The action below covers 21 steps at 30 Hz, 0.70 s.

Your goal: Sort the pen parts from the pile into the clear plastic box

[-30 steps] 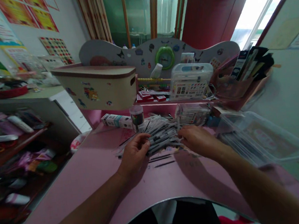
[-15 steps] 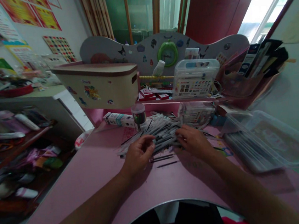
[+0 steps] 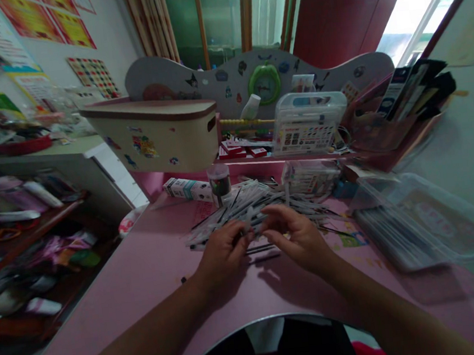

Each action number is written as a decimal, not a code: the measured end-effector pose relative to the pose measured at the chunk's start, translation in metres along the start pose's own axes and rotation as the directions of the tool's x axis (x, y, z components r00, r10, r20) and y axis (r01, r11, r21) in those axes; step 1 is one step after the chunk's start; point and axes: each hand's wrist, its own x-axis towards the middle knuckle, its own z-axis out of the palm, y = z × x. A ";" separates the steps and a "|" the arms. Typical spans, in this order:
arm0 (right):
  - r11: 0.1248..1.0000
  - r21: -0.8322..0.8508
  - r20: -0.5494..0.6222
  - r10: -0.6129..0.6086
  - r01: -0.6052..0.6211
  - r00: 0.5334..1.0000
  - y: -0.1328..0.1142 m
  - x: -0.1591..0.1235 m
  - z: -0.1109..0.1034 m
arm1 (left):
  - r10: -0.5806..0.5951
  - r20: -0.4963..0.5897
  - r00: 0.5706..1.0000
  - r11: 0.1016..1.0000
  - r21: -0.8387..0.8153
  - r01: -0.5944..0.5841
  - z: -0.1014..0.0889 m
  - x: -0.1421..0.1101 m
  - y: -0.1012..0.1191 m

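Hands have drawn inward since the prior check. We find the left hand (image 3: 223,253) and right hand (image 3: 297,239) half-curled, fingertips nearly meeting at 12 o'clock against the loose slim pens (image 3: 261,209), their long axes toward 2 o'clock, right reaching further; grip unconfirmed.

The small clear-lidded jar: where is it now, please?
In the head view, the small jar stands on the pink desk at the far edge of the pen pile, just right of the white carton and beyond the left hand.
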 end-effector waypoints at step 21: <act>0.610 -0.790 0.284 0.463 -0.068 0.840 0.017 0.001 -0.014 | -0.494 -0.179 0.851 0.736 -0.607 0.300 -0.005 0.015 -0.019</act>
